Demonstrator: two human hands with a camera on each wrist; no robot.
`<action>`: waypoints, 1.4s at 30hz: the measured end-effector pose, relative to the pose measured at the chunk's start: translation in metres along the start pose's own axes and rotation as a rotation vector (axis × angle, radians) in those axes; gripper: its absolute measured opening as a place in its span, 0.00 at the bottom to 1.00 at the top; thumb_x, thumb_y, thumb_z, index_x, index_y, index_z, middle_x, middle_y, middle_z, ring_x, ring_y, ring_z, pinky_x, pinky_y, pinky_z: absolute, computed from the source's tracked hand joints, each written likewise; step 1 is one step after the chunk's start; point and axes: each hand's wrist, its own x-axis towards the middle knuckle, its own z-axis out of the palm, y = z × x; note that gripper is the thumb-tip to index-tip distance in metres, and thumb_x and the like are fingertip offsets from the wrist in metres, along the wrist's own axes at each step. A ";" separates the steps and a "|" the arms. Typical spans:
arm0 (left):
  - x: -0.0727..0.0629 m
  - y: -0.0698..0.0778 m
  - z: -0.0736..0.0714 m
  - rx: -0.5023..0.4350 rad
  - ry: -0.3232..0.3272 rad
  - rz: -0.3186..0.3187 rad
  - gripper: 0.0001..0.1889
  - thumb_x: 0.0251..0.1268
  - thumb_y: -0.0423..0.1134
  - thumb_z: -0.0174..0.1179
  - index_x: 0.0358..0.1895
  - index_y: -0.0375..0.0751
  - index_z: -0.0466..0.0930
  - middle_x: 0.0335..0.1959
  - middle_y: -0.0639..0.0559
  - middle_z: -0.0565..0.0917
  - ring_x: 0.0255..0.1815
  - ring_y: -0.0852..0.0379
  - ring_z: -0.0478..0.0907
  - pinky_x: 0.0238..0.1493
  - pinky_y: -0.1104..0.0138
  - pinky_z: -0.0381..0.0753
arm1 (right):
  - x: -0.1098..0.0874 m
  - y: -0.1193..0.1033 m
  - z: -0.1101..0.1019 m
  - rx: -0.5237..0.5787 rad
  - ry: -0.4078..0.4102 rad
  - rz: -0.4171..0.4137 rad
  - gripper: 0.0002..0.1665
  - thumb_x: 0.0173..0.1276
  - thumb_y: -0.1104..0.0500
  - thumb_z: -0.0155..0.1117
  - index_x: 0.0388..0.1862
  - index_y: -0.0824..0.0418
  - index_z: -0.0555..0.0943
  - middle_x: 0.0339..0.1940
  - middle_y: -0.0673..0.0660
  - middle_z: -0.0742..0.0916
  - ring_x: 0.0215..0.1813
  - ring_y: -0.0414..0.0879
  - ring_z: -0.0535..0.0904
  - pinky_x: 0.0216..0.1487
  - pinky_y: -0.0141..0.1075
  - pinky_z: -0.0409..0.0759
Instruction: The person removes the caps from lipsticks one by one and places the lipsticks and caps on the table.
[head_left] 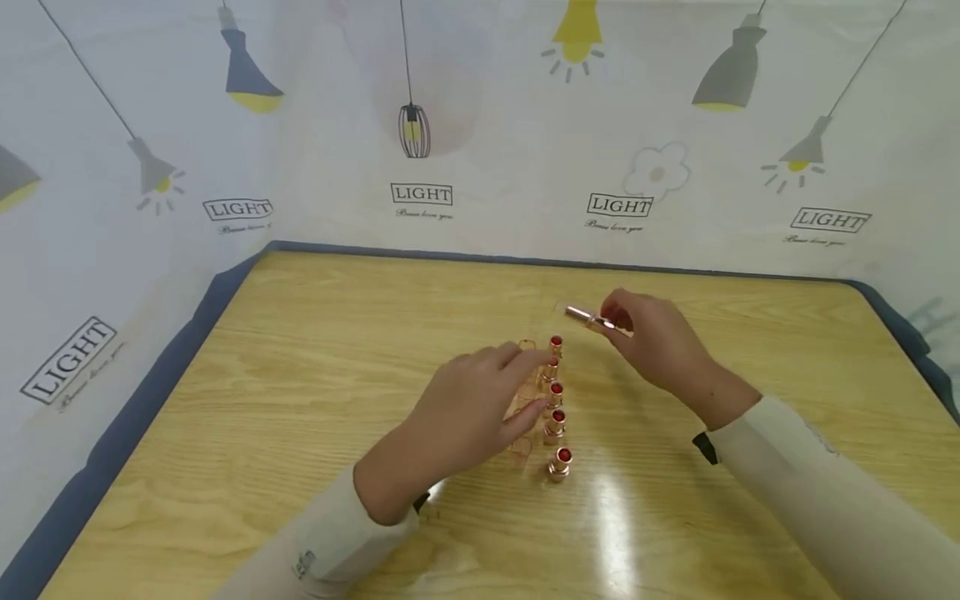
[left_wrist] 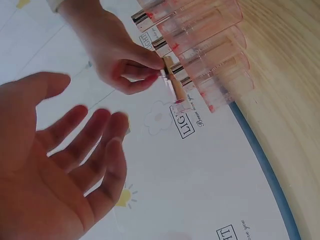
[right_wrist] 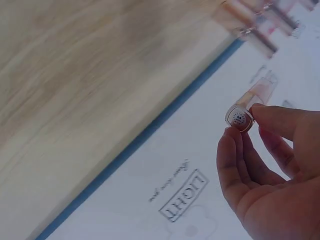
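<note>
My right hand (head_left: 656,342) pinches a lipstick (head_left: 581,315) by its base, above the table and beyond the row. A small round label (right_wrist: 239,118) marks its base in the right wrist view, and its far end looks clear. My left hand (head_left: 468,408) hovers over the row with its fingers loosely bent and nothing in them. Several uncapped lipsticks (head_left: 558,463) stand upright in a line, red tips up. Clear pink caps (head_left: 522,444) stand beside them on the left, partly hidden by my left hand in the head view.
The wooden table (head_left: 262,350) has a blue border (head_left: 480,257) along its back edge. Behind it hangs a white backdrop (head_left: 510,108) printed with lamps. The nearest lipstick stands slightly apart from the others.
</note>
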 end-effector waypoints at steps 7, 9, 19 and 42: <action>0.001 -0.003 -0.002 -0.016 0.154 -0.076 0.28 0.67 0.51 0.63 0.68 0.50 0.71 0.52 0.51 0.80 0.25 0.62 0.72 0.25 0.72 0.71 | -0.026 -0.033 -0.004 0.052 0.065 -0.143 0.08 0.65 0.63 0.71 0.41 0.60 0.81 0.37 0.55 0.88 0.41 0.48 0.86 0.44 0.46 0.85; 0.001 -0.003 -0.003 -0.019 0.162 -0.090 0.29 0.68 0.52 0.63 0.69 0.50 0.70 0.54 0.51 0.79 0.23 0.62 0.70 0.23 0.72 0.70 | -0.033 -0.043 -0.006 0.056 0.080 -0.177 0.08 0.64 0.64 0.72 0.40 0.60 0.82 0.36 0.53 0.88 0.41 0.48 0.86 0.44 0.44 0.85; 0.001 -0.002 -0.001 -0.054 0.137 -0.109 0.23 0.68 0.52 0.64 0.62 0.51 0.76 0.49 0.53 0.81 0.20 0.63 0.69 0.21 0.73 0.69 | -0.059 -0.071 -0.006 0.070 0.137 -0.296 0.12 0.59 0.66 0.75 0.40 0.58 0.82 0.37 0.51 0.88 0.40 0.46 0.84 0.41 0.41 0.84; 0.003 -0.007 0.000 -0.155 0.265 0.076 0.11 0.62 0.45 0.70 0.43 0.45 0.85 0.35 0.55 0.83 0.31 0.64 0.79 0.33 0.74 0.78 | -0.065 -0.072 0.003 0.217 0.246 -0.385 0.16 0.57 0.71 0.74 0.41 0.57 0.83 0.40 0.48 0.84 0.40 0.38 0.82 0.41 0.33 0.84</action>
